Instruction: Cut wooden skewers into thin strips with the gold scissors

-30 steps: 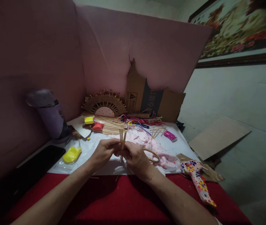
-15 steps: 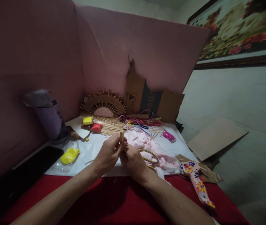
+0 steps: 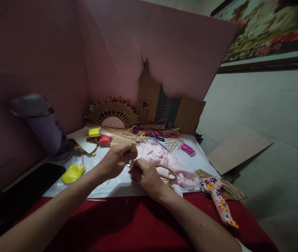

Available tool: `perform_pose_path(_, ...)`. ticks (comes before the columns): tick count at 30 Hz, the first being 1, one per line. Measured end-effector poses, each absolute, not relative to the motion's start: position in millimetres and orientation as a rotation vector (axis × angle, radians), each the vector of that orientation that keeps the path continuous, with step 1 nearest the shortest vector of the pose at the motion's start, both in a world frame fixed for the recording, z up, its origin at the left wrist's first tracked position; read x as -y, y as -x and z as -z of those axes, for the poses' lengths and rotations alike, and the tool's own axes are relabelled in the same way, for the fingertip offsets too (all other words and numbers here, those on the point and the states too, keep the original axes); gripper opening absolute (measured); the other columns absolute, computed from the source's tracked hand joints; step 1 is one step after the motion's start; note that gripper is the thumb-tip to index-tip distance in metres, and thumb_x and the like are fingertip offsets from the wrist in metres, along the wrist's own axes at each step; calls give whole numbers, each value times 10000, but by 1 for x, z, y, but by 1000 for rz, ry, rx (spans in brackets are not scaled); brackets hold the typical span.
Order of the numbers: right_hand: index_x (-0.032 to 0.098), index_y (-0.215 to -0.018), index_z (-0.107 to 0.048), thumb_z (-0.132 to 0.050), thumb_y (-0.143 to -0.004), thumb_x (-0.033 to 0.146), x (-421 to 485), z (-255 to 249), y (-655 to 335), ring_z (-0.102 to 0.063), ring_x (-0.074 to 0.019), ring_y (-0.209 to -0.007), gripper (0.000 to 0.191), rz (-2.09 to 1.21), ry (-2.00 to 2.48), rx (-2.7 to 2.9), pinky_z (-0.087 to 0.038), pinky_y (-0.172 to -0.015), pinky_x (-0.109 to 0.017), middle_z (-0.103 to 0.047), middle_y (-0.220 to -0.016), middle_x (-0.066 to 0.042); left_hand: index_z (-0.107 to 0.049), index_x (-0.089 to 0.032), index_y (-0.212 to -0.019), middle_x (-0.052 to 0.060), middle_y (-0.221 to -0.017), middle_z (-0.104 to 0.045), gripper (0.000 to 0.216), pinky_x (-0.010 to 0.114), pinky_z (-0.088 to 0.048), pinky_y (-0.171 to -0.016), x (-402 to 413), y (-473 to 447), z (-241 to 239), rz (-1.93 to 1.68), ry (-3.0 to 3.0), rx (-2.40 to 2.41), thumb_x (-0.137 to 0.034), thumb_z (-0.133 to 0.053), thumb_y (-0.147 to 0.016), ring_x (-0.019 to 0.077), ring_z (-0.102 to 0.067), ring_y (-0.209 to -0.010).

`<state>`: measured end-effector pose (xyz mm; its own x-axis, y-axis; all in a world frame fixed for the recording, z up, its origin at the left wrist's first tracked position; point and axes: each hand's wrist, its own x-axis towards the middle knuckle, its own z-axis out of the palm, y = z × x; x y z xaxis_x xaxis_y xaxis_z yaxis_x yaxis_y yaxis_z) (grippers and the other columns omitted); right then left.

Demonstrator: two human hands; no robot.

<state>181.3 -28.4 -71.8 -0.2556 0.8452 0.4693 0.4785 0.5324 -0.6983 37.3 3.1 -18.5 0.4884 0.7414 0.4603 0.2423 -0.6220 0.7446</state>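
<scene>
A small upright bundle of thin wooden sticks (image 3: pixel 133 151) stands between my two hands. My left hand (image 3: pixel 118 157) is closed around its upper part. Lower down, my right hand (image 3: pixel 146 176) pinches the bundle near its bottom end, its fingertips partly hidden. Gold-handled scissors (image 3: pixel 167 172) lie just right of my right hand, on crumpled pink dotted fabric (image 3: pixel 183 171). More long wooden sticks (image 3: pixel 120 136) are spread on the table behind my hands, and a few short ones (image 3: pixel 174 144) lie to the right.
Yellow clay (image 3: pixel 72 174), a black phone (image 3: pixel 48 178) and a purple bottle (image 3: pixel 46 129) are at left. A cardboard fan shape (image 3: pixel 113 108) and a torn cardboard piece (image 3: pixel 149 98) lean at the back. Magenta clay (image 3: pixel 188 149) and a flowered figure (image 3: pixel 218 196) are at right.
My left hand has risen a little along the sticks, and my right hand now grips lower. More of the bundle shows between them. The view has shifted slightly.
</scene>
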Motion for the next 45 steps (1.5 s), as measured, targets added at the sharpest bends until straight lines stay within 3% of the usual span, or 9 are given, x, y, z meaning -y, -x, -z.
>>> perform_pose_path(5, 178, -724, -602, -479, -836, 178, 27, 66, -185, -538, -122, -602, 167, -494, 1136, 1835, -404, -568, -233, -592, -639, -3, -537, -155, -682, -37, -535, -462, 103, 189, -296, -403, -11, -27, 25, -1070, -1939, -830, -231, -529, -752, 63, -374, -438)
perform_pose_path(9, 175, -729, -606, -555, -785, 153, 28, 68, -183, -551, -131, -667, 79, -449, 1139, 1889, -406, -618, -240, -615, -709, -11, -537, -151, -699, -34, -550, -469, 99, 186, -301, -375, -10, -26, 36, -1083, -1843, -830, -241, -541, -739, 59, -385, -418)
perform_pose_path(15, 167, -756, -591, -565, -791, 144, 29, 74, -181, -527, -133, -652, 49, -321, 1095, 2008, -384, -613, -247, -601, -713, -20, -557, -151, -638, -34, -500, -488, 69, 172, -348, -383, -9, -23, 42, -976, -1891, -930, -188, -553, -697, 70, -433, -422)
perform_pose_path(20, 170, -764, -588, -567, -825, 252, 32, 75, -184, -526, -142, -689, 104, -214, 1085, 2019, -376, -653, -263, -594, -741, -30, -491, -166, -497, -30, -358, -447, 173, 192, -278, -282, -21, 11, 20, -732, -1790, -1338, -200, -599, -628, 90, -382, -274)
perform_pose_path(26, 167, -747, -598, -540, -841, 225, 34, 73, -185, -531, -140, -695, 125, -188, 1099, 2045, -377, -660, -261, -590, -760, -35, -490, -159, -412, -29, -284, -417, 178, 183, -246, -299, -29, 43, 31, -379, -1802, -1643, -194, -596, -550, 103, -387, -262)
perform_pose_path(32, 161, -736, -598, -538, -843, 217, 33, 74, -186, -526, -140, -697, 135, -158, 1119, 2063, -371, -652, -258, -585, -754, -37, -510, -174, -433, -22, -277, -417, 175, 204, -221, -344, -27, 44, 37, -338, -1840, -1778, -245, -632, -537, 124, -397, -271)
perform_pose_path(37, 161, -732, -596, -534, -846, 218, 32, 76, -186, -523, -136, -697, 141, -148, 1126, 2085, -367, -655, -253, -583, -750, -32, -527, -161, -426, 26, -386, -468, 294, 224, -259, -426, -28, 40, 33, -325, -2106, -1928, -336, -590, -654, 135, -456, -402)
perform_pose_path(41, 159, -736, -598, -530, -849, 220, 32, 76, -186, -530, -130, -690, 146, -147, 1134, 2093, -365, -656, -246, -588, -752, -31, -627, -134, -621, 129, -621, -624, 350, 250, -340, -506, -28, 39, 30, -65, -2181, -2014, -391, -443, -773, 207, -587, -595)
perform_pose_path(45, 158, -742, -602, -526, -852, 221, 32, 77, -186, -540, -131, -703, 147, -158, 1126, 2106, -365, -660, -240, -597, -752, -34, -658, -138, -738, 165, -761, -662, 362, 273, -368, -542, -29, 41, 32, 15, -2175, -2070, -404, -417, -783, 241, -614, -679)
